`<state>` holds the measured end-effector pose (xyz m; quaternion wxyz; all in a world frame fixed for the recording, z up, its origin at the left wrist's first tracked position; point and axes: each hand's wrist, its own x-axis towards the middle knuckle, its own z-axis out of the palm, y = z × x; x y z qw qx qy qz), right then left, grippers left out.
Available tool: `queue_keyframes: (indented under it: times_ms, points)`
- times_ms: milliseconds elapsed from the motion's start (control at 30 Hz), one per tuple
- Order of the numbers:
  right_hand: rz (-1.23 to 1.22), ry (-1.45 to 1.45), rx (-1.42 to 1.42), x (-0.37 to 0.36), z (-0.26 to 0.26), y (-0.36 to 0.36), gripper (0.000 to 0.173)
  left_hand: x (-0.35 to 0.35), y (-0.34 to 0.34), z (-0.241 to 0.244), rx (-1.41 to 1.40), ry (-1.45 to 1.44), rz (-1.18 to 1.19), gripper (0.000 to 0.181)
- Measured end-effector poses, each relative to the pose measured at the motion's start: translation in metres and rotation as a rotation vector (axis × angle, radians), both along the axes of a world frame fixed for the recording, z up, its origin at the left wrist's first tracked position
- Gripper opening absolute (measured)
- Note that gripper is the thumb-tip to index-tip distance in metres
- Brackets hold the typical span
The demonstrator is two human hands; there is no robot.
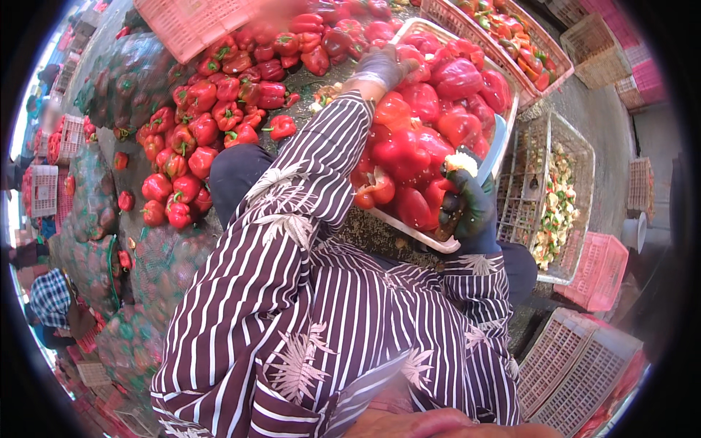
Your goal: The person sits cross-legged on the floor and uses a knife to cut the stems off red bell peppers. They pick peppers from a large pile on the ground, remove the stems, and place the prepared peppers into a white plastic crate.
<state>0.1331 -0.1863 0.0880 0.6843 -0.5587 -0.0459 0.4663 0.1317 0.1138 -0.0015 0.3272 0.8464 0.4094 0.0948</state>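
My left hand, in a pale purple glove, reaches to the far left corner of a white plastic crate and touches or nearly touches the red peppers there; its grip is hidden. Glossy, hollowed red bell peppers fill the crate. At the crate's near right side my right hand, in a dark green glove, is closed around a knife, whose pale blue blade points up and away. A whitish pepper core with seeds sits at its fingers. Whole red bell peppers lie piled on the floor at left.
A pink crate of cut peppers stands beyond the white one. Right of it is a wire-sided crate holding cores and trimmings. Stacked crates stand at lower right. Net sacks of peppers line the left, where a person in a checked hat is.
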Motion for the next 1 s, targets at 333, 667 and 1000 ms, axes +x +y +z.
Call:
queue_keyframes:
  times_ms: [333,667,1000]
  points:
    - [-0.117,-0.121,0.046,0.004,-0.007,0.028,0.031,-0.062,-0.061,0.060,-0.178,-0.541,-0.053,0.068]
    - [0.005,-0.286,0.202,-0.027,-0.008,0.051,0.029,-0.119,-0.136,0.059,-0.886,-0.559,-0.377,0.033]
    - [0.122,-0.146,0.012,-0.011,0.008,0.055,0.018,-0.131,-0.129,0.055,-0.865,-0.704,-0.472,0.026]
